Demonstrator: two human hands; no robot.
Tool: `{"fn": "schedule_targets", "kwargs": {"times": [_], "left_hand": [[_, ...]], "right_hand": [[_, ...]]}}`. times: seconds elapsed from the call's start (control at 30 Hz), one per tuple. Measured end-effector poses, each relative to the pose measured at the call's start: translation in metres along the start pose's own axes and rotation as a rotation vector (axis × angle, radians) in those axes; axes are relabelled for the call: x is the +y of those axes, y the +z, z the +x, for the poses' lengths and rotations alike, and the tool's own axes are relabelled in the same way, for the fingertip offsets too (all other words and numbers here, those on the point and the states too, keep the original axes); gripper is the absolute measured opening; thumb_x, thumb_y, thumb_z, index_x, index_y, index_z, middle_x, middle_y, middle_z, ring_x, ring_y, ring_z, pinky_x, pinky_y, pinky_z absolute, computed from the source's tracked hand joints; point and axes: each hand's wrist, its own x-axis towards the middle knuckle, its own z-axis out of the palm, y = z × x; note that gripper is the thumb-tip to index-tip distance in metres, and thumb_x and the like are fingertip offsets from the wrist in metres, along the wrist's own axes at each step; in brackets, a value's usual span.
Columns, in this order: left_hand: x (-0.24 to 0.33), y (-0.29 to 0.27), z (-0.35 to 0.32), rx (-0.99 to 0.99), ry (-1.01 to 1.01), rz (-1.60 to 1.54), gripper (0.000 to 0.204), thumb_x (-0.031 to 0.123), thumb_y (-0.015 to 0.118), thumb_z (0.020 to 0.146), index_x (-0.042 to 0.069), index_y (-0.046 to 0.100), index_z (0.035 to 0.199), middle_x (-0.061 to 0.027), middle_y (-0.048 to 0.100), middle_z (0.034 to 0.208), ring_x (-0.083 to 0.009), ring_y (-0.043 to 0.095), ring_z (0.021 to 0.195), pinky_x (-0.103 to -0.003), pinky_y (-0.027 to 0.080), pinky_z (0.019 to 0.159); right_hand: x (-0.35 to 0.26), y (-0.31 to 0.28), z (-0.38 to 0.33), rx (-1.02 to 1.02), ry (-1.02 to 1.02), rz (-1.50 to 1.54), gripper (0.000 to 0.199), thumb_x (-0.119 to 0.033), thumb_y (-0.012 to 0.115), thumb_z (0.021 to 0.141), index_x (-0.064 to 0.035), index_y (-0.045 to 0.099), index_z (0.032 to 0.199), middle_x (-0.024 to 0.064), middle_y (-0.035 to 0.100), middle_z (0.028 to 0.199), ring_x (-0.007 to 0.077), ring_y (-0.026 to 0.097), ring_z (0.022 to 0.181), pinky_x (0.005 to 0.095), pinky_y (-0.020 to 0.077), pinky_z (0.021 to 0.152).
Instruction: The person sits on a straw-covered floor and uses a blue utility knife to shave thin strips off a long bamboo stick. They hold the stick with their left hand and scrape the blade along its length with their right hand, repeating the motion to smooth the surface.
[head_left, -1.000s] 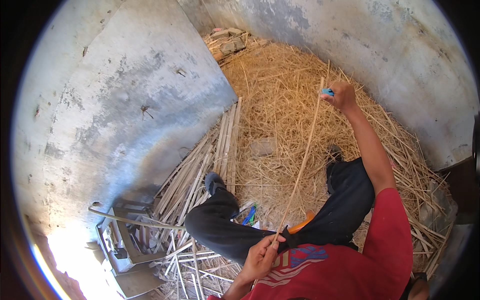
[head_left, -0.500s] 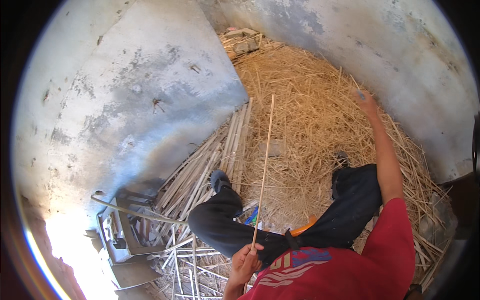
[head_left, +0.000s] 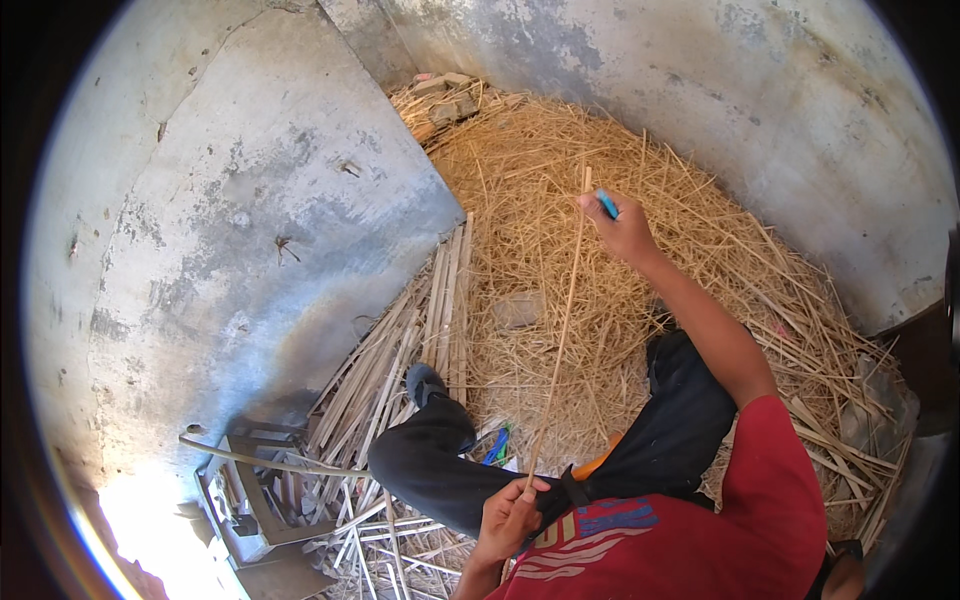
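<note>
A long, thin bamboo strip [head_left: 565, 345] rises from my lap toward the straw-coloured pile. My left hand [head_left: 512, 515] is closed round its lower part, near my belt. At the far tip my right hand [head_left: 625, 230] is closed, with its thumb and fingertips against the strip. A small blue tool [head_left: 606, 204] shows in the right fist; the rest of it is hidden, so its kind is unclear. Just past these fingers the strip's end looks divided in two.
Shavings [head_left: 620, 150] cover the floor ahead and to the right. Flat strips [head_left: 447, 310] lie in a stack beside my left foot. A low wooden frame [head_left: 265, 490] stands at the left. Worn walls [head_left: 270, 170] close in around. An orange object [head_left: 597, 462] lies between my legs.
My right hand has swung in from the far right to the strip's tip, bringing the blue tool along. My left hand keeps its hold, and the strip leans slightly more to the right.
</note>
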Motion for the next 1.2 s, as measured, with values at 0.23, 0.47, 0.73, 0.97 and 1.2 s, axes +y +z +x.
{"fn": "schedule_targets", "kwargs": {"times": [0.23,0.47,0.73,0.97,1.2], "left_hand": [[-0.014,-0.001,0.001,-0.046,-0.055,-0.012,0.025,0.018,0.043,0.103,-0.001,0.051,0.118,0.0068,0.034,0.059,-0.0024,0.028,0.049,-0.022,0.024,0.047],[-0.026,-0.008,0.003,0.033,-0.107,-0.092,0.028,0.020,0.041,0.103,-0.002,0.050,0.118,0.0056,0.033,0.055,-0.0038,0.027,0.045,-0.022,0.026,0.047],[0.002,0.000,0.027,-0.020,0.047,-0.191,0.039,0.027,0.034,0.105,-0.005,0.049,0.121,0.0028,0.035,0.051,-0.0059,0.027,0.036,-0.023,0.031,0.044],[0.051,0.020,0.085,0.028,0.188,-0.073,0.038,0.024,0.038,0.103,-0.006,0.051,0.123,0.0017,0.038,0.048,-0.0058,0.028,0.033,-0.021,0.027,0.039],[0.056,0.023,0.084,-0.023,0.251,0.017,0.043,0.026,0.037,0.104,-0.009,0.047,0.128,0.0003,0.040,0.048,-0.0059,0.030,0.034,-0.021,0.026,0.038]], "right_hand": [[0.004,-0.022,0.019,-0.086,0.525,0.971,0.030,-0.028,0.053,0.098,-0.0122,0.048,0.073,-0.0069,0.037,0.047,0.0064,0.029,0.036,0.0239,0.0276,0.037],[0.032,-0.066,0.047,0.236,0.517,1.179,0.031,-0.022,0.053,0.096,-0.0116,0.046,0.068,-0.0057,0.039,0.047,0.0067,0.029,0.035,0.0240,0.0268,0.036],[0.026,-0.059,0.017,-0.181,0.255,-0.605,0.046,-0.047,0.063,0.088,-0.0021,0.061,0.095,0.0065,0.057,0.068,0.0205,0.058,0.064,0.0376,0.0482,0.063],[-0.085,0.019,-0.076,-0.581,-0.179,-0.473,0.060,-0.067,0.060,0.079,-0.0088,0.065,0.090,0.0097,0.062,0.071,0.0296,0.064,0.067,0.0397,0.0496,0.061],[-0.084,0.037,-0.107,-0.323,-0.656,-0.468,0.056,-0.068,0.062,0.076,-0.0118,0.057,0.070,0.0058,0.056,0.058,0.0250,0.059,0.051,0.0370,0.0427,0.045]]}}
